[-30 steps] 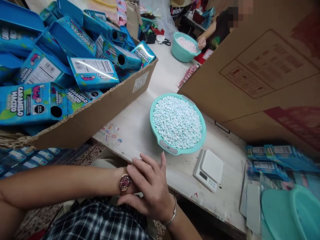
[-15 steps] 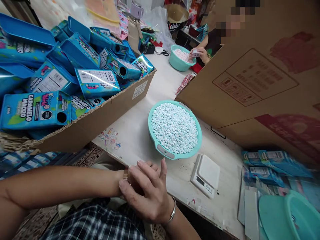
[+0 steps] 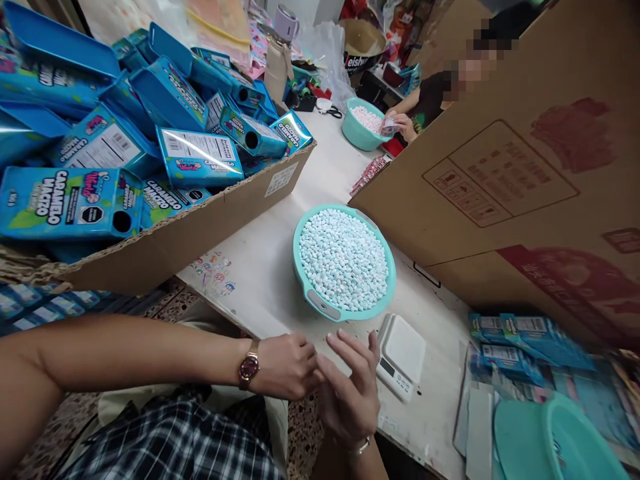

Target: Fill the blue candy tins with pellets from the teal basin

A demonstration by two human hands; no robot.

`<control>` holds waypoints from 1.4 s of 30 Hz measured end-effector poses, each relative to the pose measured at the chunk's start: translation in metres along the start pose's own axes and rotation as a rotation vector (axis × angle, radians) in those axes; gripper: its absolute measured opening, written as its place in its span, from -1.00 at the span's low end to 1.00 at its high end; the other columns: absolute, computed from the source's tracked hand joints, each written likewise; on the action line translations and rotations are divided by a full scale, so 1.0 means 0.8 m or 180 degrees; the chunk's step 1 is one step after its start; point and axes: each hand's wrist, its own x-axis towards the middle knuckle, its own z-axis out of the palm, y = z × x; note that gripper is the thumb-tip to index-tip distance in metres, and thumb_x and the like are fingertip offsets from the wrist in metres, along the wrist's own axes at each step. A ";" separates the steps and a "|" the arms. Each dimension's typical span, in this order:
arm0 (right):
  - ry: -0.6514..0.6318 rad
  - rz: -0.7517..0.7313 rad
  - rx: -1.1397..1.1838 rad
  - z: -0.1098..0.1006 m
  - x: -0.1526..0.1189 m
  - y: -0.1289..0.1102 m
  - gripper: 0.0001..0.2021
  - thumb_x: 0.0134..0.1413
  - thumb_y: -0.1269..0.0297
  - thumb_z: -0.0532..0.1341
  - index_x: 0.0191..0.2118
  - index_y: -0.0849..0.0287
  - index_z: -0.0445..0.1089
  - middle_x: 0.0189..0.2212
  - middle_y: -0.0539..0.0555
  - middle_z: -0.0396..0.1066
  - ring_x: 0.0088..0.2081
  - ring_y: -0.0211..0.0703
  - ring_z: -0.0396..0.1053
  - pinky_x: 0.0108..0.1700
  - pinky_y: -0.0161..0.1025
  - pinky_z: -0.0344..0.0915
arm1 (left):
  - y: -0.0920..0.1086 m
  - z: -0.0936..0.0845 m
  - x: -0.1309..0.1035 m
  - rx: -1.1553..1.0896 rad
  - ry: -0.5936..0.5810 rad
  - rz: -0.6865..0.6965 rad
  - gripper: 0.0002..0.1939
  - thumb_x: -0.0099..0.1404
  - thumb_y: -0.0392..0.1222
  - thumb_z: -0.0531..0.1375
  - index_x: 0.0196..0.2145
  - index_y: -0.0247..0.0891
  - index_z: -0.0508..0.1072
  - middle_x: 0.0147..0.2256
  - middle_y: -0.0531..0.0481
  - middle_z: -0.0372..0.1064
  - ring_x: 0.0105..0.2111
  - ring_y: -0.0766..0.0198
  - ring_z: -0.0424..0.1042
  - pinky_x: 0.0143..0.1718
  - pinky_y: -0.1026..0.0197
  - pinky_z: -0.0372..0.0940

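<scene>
A teal basin (image 3: 306,293) holds pale blue-white candies (image 3: 344,259). Bright blue packets (image 3: 200,159) fill a brown carton (image 3: 190,233). The scale (image 3: 400,355) is white, the watch (image 3: 249,365) face maroon, the desk (image 3: 260,280) off-white.
</scene>
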 end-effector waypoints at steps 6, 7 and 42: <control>0.0231 0.0636 -0.0188 -0.013 -0.016 0.021 -0.73 0.15 0.60 0.25 -0.10 0.16 0.48 -0.03 0.18 0.52 0.09 0.09 0.45 0.30 0.45 0.06 | 0.002 0.004 0.006 0.0106 0.0063 0.0064 -0.92 0.33 -0.32 0.20 -0.34 -0.35 0.46 -0.51 -0.03 0.39 -0.53 0.22 0.36 -0.55 0.11 0.10; 0.0278 0.0710 -0.0189 -0.014 -0.018 0.023 -0.75 0.16 0.60 0.25 -0.11 0.16 0.48 -0.04 0.18 0.53 0.08 0.08 0.46 0.30 0.45 0.06 | 0.002 0.005 0.005 0.0091 0.0024 0.0054 -0.93 0.32 -0.32 0.21 -0.34 -0.35 0.47 -0.50 -0.03 0.40 -0.52 0.22 0.36 -0.55 0.11 0.11; -0.0465 0.0166 0.0143 0.095 0.255 0.060 -0.35 0.31 0.15 0.20 0.42 0.19 0.05 0.25 0.30 0.28 0.27 0.12 0.22 0.27 0.15 0.27 | -0.084 -0.297 -0.084 0.0492 0.0582 -0.1929 -0.47 0.41 -0.07 0.21 0.29 -0.13 0.31 0.13 -0.03 0.44 0.06 0.13 0.41 0.04 0.22 0.26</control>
